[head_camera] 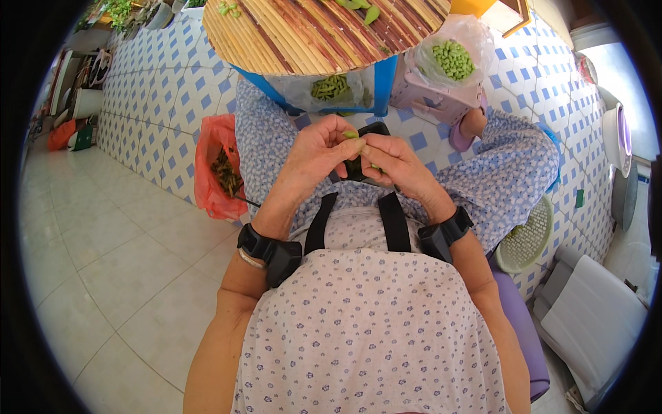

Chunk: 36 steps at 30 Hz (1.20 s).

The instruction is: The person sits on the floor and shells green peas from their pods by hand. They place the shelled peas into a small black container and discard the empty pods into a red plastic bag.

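My left hand (323, 150) pinches a small green bean pod (350, 134) between thumb and fingers. My right hand (397, 164) meets it, the thumb tips touching beside the pod. More green shows under the curled fingers of my right hand, probably another pod. Both hands are above my lap, over a dark object (376, 128) that they partly hide. Just beyond them, a clear plastic bag of green pods (331, 88) sits within the frame of a blue stool (384, 85). A round slatted top (289, 36) on that stool carries several pods (371, 14) and a few shelled beans (229, 9).
A red plastic bag (207, 150) with brownish husks stands by my left leg. To the right, a clear bag of shelled green beans (452, 59) rests on a pink plastic stool (429, 98). A pale green basket (525, 243) is beside my right thigh.
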Motion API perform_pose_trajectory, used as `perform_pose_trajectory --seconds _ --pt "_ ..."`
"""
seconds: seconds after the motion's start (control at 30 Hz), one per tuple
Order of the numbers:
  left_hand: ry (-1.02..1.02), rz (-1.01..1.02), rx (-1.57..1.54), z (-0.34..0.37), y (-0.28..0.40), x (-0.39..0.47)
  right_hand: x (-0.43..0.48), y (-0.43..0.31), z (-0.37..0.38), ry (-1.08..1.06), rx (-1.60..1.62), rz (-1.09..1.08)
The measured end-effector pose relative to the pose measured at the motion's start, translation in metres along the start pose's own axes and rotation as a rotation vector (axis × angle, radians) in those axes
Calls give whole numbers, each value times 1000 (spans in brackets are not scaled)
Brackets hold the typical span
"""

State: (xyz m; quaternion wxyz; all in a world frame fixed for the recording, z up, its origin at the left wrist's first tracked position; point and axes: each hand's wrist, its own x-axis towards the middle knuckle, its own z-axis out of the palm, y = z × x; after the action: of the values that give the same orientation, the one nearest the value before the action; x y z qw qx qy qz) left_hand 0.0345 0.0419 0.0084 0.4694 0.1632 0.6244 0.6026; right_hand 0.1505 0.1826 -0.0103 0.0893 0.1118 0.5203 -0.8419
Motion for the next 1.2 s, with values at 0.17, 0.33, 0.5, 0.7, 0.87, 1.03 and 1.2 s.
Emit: perform_pose_trajectory --seconds 0.17,0.33,0.5,0.7,0.87,1.03,1.2 --pt "-5 -8 167 -3 0 2 1 3 0 1 -22 3" --pt "9 -1 244 -2 2 2 1 1 1 27 -28 -15" --pt "-13 -40 223 -2 4 0 0 0 2 48 -12 32" --pt "-86 -76 29 -1 2 -1 3 4 0 59 145 114" --pt "-111 -90 -15 -4 3 -2 0 4 -2 7 249 143" --pt "-136 -92 -2 -8 8 -2 -1 3 -3 -20 254 166" --pt "-77 -64 3 -11 10 -4 -2 -2 0 12 257 165"
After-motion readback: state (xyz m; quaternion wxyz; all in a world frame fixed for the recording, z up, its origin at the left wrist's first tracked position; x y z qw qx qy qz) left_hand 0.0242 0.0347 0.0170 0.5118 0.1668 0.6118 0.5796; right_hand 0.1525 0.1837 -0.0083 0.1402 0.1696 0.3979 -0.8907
